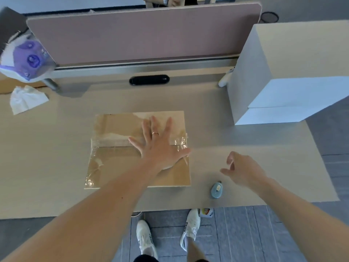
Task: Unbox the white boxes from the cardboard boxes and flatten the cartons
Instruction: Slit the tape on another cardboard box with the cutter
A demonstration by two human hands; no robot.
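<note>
A brown cardboard carton lies flat on the desk's middle, with clear tape peeling along its seam and left edge. My left hand presses flat on the carton's right half, fingers spread, a ring on one finger. My right hand hovers to the right of the carton, fingers loosely curled, holding nothing. Two white boxes stand stacked at the desk's right back corner.
A small blue box cutter lies near the desk's front edge, just below my right hand. A crumpled white tissue sits at the left. A pink divider panel closes off the back. My feet stand below the desk edge.
</note>
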